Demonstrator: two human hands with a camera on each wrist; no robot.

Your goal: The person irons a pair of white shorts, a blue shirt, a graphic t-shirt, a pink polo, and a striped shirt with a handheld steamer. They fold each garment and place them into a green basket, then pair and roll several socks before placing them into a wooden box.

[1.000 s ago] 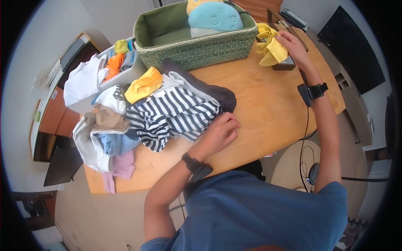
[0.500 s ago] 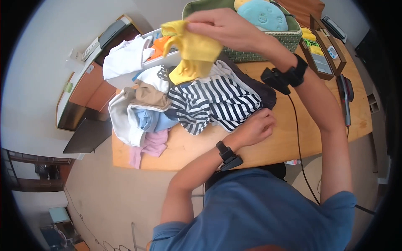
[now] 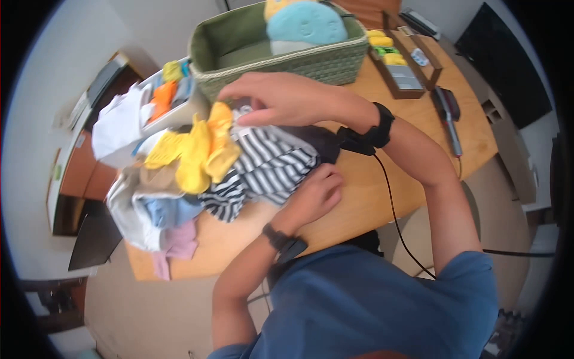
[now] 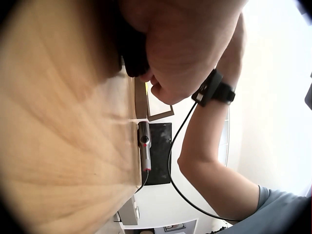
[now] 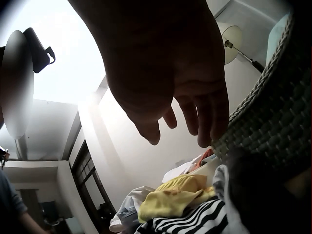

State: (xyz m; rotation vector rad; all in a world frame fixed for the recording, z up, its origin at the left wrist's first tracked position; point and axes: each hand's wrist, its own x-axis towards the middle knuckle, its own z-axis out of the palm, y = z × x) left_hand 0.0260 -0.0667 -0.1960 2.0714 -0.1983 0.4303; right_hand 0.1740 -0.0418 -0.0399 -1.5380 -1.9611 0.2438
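Observation:
My right hand (image 3: 278, 99) is above the clothes pile, fingers spread and nothing between them in the right wrist view. Just below and left of it, a yellow cloth (image 3: 194, 158) lies over the pile beside another yellow piece with an orange tint (image 3: 222, 146). A black-and-white striped shirt (image 3: 272, 152) spreads under the right hand, with a dark garment (image 3: 317, 140) behind it. My left hand (image 3: 314, 188) rests at the striped shirt's near right edge, fingers loosely curled. In the left wrist view, black fabric (image 4: 135, 53) shows beside that hand.
A green woven basket (image 3: 287, 72) with a blue plush (image 3: 308, 27) stands behind the pile. Left of it is a white bin (image 3: 179, 113) of clothes. A brown box (image 3: 406, 90) and a grey handheld device (image 3: 449, 119) lie right. Pink cloth (image 3: 176, 242) hangs over the table edge.
My right hand carried the yellow cloth from the brown box at the right across to the pile and let go of it there. The left hand stays by the striped shirt.

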